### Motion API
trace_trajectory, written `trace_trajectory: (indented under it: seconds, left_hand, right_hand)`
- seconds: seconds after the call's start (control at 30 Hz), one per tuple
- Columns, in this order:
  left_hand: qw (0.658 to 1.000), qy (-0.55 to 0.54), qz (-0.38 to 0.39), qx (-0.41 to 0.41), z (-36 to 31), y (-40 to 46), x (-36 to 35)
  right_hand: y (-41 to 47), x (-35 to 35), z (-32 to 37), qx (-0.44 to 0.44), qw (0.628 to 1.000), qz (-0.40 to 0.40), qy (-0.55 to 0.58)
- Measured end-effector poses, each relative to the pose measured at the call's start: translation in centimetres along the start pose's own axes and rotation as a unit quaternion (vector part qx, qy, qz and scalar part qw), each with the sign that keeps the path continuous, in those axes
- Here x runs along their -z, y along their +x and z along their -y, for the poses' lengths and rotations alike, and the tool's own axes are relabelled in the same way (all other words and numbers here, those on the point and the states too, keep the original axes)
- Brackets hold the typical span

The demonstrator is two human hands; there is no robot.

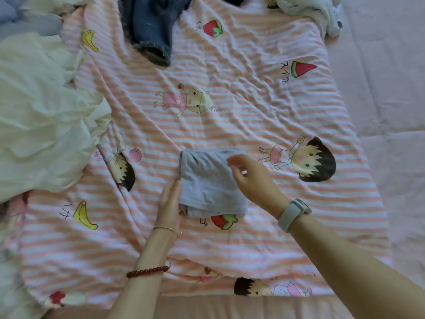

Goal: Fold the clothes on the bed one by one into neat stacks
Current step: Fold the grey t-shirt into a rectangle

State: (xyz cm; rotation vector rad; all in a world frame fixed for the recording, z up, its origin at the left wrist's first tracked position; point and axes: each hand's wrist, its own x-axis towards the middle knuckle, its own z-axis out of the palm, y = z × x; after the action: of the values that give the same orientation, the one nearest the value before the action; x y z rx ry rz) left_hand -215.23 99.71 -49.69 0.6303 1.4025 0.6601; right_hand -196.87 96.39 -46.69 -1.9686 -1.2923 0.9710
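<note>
A small grey garment [207, 183], folded into a rough rectangle, lies in the middle of the pink striped blanket [253, 107]. My left hand [169, 204] lies flat with straight fingers against the garment's left edge. My right hand [250, 176] hovers over its upper right corner, fingers loosely spread, holding nothing. Blue jeans [151, 26] lie crumpled at the top of the bed. A pale cream garment [39, 116] is heaped at the left.
A light grey-white piece of clothing [317, 12] is bunched at the top right. Blue-grey fabric [25, 17] sits at the top left. The plain pink sheet [391, 111] runs along the right side. The bed's front edge is at the bottom of view.
</note>
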Motion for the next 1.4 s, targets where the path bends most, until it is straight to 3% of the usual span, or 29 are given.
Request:
trace_trajectory:
  seconds: [0.07, 0.2, 0.33, 0.47, 0.63, 0.8, 0.87, 1.0, 1.1, 1.17, 1.2, 1.23, 1.3, 1.33, 1.37, 1.4]
  left_hand:
    - [0.992, 0.097, -0.054, -0.061, 0.9, 0.3, -0.9]
    - [0.948, 0.214, -0.192, -0.135, 1.5, 0.6, -2.6]
    - [0.951, 0.202, -0.168, -0.162, 1.6, 1.0, -1.6]
    - [0.973, 0.144, -0.136, -0.121, 2.2, 0.2, 0.8]
    - [0.982, 0.159, -0.066, -0.081, -0.8, 1.9, 0.4]
    - [0.943, 0.309, -0.097, -0.08, -4.4, 5.3, -2.3]
    - [0.924, 0.343, -0.116, -0.126, -4.5, 6.2, -2.9]
    - [0.913, 0.28, -0.159, -0.252, -3.7, 6.6, -3.5]
    - [0.927, 0.262, -0.172, -0.204, -3.6, 6.8, -4.0]
    - [0.937, 0.253, -0.158, -0.185, -3.4, 6.4, -4.2]
    - [0.917, 0.283, -0.16, -0.231, -2.9, 5.9, -4.0]
    - [0.871, 0.345, -0.169, -0.306, -2.3, 5.2, -3.9]
    - [0.729, 0.515, -0.143, -0.429, 0.2, 3.9, -3.5]
    - [0.669, 0.595, -0.102, -0.434, 1.4, 3.5, -3.0]
    - [0.635, 0.659, -0.056, -0.4, 2.0, 3.5, -2.3]
    - [0.624, 0.697, -0.029, -0.353, 2.5, 3.7, -1.4]
  right_hand:
    - [0.1, -0.3, -1.2, 0.02, 0.995, -0.032, -0.091]
    - [1.0, -2.2, -1.6, 0.161, 0.962, -0.05, -0.213]
    - [4.8, -3.0, -1.0, 0.127, 0.955, -0.003, -0.269]
    - [7.6, -2.2, -1.2, 0.09, 0.918, 0.078, -0.378]
    - [6.8, -1.5, -2.0, 0.097, 0.956, 0.025, -0.276]
    - [6.6, -0.5, -2.7, 0.094, 0.977, 0.062, -0.182]
    - [6.8, -0.2, -2.9, 0.097, 0.972, 0.075, -0.202]
    - [7.0, -0.1, -3.5, 0.069, 0.964, 0.035, -0.255]
    - [6.1, -1.0, -3.1, 0.065, 0.957, -0.004, -0.282]
    - [4.5, -1.7, -2.7, 0.105, 0.951, -0.083, -0.279]
    - [3.6, -2.3, -2.6, 0.14, 0.942, -0.126, -0.28]
    - [2.8, -3.0, -2.7, 0.172, 0.931, -0.144, -0.288]
    - [1.4, -4.4, -3.5, 0.209, 0.917, -0.101, -0.325]
    - [0.9, -4.8, -4.3, 0.21, 0.912, -0.066, -0.347]
    - [0.6, -4.8, -5.2, 0.197, 0.908, -0.031, -0.368]
    - [0.2, -4.4, -6.3, 0.172, 0.906, -0.004, -0.387]
